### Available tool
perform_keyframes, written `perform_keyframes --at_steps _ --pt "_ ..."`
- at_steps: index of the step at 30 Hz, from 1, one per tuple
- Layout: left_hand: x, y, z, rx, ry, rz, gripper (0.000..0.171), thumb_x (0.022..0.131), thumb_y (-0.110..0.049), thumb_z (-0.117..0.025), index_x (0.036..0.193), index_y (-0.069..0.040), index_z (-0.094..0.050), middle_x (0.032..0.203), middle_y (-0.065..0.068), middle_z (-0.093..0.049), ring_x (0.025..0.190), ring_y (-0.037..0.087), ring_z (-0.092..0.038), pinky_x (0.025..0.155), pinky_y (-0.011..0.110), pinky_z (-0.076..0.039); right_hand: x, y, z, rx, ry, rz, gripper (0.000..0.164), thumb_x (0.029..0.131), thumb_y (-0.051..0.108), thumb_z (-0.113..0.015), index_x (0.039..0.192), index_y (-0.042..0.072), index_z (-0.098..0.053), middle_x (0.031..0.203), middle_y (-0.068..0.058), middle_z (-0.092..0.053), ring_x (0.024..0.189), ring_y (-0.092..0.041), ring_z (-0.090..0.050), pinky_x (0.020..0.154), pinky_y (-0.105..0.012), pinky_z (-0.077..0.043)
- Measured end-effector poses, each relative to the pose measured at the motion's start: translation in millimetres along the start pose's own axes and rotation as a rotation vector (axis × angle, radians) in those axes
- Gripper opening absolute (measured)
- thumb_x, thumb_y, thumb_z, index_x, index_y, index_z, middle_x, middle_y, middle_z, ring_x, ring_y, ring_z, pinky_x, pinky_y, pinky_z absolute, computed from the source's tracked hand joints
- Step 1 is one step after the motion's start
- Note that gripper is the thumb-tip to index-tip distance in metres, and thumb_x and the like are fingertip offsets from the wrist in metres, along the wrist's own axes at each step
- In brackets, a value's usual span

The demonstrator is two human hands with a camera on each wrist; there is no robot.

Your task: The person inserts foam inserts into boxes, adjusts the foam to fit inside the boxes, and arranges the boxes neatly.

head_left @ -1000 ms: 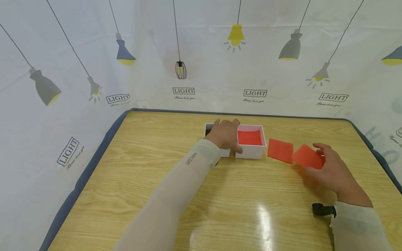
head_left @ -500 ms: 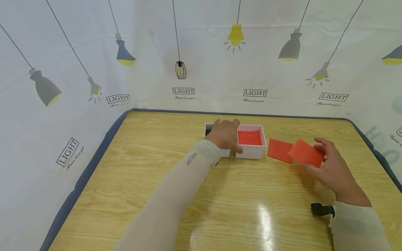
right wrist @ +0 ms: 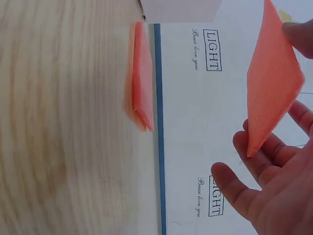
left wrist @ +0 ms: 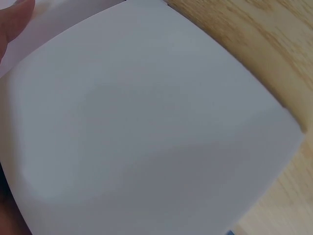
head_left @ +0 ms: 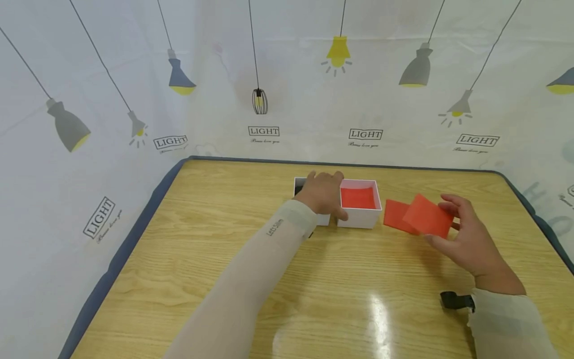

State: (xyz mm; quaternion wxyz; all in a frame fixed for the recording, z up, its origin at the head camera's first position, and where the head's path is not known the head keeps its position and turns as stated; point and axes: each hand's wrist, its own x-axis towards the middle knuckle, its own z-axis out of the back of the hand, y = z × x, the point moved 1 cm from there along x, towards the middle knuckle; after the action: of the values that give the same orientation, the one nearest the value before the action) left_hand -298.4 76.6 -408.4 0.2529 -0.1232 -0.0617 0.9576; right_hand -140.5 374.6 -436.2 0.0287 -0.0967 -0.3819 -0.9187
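Note:
In the head view my right hand (head_left: pixel 471 244) pinches a thin red felt-like square (head_left: pixel 428 218) between thumb and fingers. It is raised and tilted above the table; the right wrist view shows the same square (right wrist: pixel 271 81) held edge-on. Another red square (head_left: pixel 396 215) lies flat on the table, partly overlapped by the held one. My left hand (head_left: pixel 320 193) reaches over two white boxes, its thumb on the front of the right box (head_left: pixel 358 218) and its fingers at the back rim. Red material lies in that box. The left box (head_left: pixel 323 220) is mostly hidden; something dark shows inside.
The wooden table (head_left: pixel 202 259) ends at a dark blue border before a white wall covering (head_left: pixel 305 99) printed with lamps. A black strap (head_left: pixel 455 300) sticks out at my right wrist.
My right hand has moved left and slightly up with the red square, which now overlaps more of the square on the table. The left hand stays put on the boxes.

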Motion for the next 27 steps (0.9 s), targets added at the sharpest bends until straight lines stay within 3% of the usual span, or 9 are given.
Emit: perform_keyframes --at_steps 13,15,18,20,22,27 --pt "0.4 -0.5 -0.7 -0.001 0.0 0.007 0.107 0.077 -0.063 -0.087 0.161 -0.02 -0.036 0.151 -0.002 -0.059 0.145 0.02 -0.046 0.13 0.049 -0.017 11.8 14.7 -2.4 -0.019 0.029 0.102 0.097 0.085 0.005 -0.084 0.163 0.007 -0.026 0.15 -0.028 -0.047 0.13 -0.047 -0.045 0.086 -0.012 -0.035" --pt "0.4 -0.4 -0.5 -0.001 0.002 0.008 0.107 0.077 -0.063 -0.087 0.161 -0.02 -0.036 0.151 -0.002 -0.059 0.145 0.02 -0.046 0.13 0.049 -0.017 15.4 17.8 -3.3 -0.026 0.036 0.1 0.098 0.085 0.006 -0.085 0.163 0.008 -0.027 0.151 -0.027 -0.047 0.131 -0.047 -0.045 0.089 -0.02 -0.041" --pt "0.4 -0.1 -0.4 -0.002 0.002 0.008 0.107 0.077 -0.063 -0.088 0.161 -0.02 -0.036 0.15 -0.002 -0.059 0.144 0.02 -0.047 0.13 0.05 -0.018 21.3 23.9 -5.2 -0.03 0.053 0.087 0.097 0.085 0.006 -0.084 0.163 0.008 -0.026 0.152 -0.026 -0.046 0.132 -0.047 -0.044 0.097 -0.042 -0.048" --pt "0.5 0.0 -0.5 -0.001 0.001 0.005 0.107 0.077 -0.063 -0.087 0.16 -0.02 -0.036 0.15 -0.002 -0.06 0.144 0.02 -0.047 0.13 0.049 -0.018 25.3 28.0 -6.7 -0.031 0.064 0.078 0.097 0.086 0.007 -0.083 0.164 0.009 -0.025 0.153 -0.026 -0.046 0.133 -0.047 -0.044 0.097 -0.059 -0.047" --pt "0.5 0.3 -0.6 0.001 -0.001 0.004 0.107 0.077 -0.063 -0.087 0.16 -0.02 -0.036 0.15 -0.002 -0.06 0.144 0.02 -0.048 0.13 0.049 -0.018 29.4 31.8 -8.2 -0.024 0.071 0.083 0.096 0.086 0.006 -0.082 0.164 0.009 -0.025 0.153 -0.026 -0.045 0.133 -0.047 -0.043 0.098 -0.067 -0.045" --pt "0.0 0.5 -0.6 -0.005 -0.004 0.001 0.107 0.077 -0.063 -0.088 0.16 -0.02 -0.036 0.151 -0.002 -0.059 0.144 0.02 -0.047 0.13 0.05 -0.017 39.0 38.2 -12.1 -0.009 0.081 0.115 0.095 0.085 0.006 -0.081 0.163 0.01 -0.027 0.153 -0.025 -0.047 0.133 -0.045 -0.046 0.099 -0.063 -0.045"
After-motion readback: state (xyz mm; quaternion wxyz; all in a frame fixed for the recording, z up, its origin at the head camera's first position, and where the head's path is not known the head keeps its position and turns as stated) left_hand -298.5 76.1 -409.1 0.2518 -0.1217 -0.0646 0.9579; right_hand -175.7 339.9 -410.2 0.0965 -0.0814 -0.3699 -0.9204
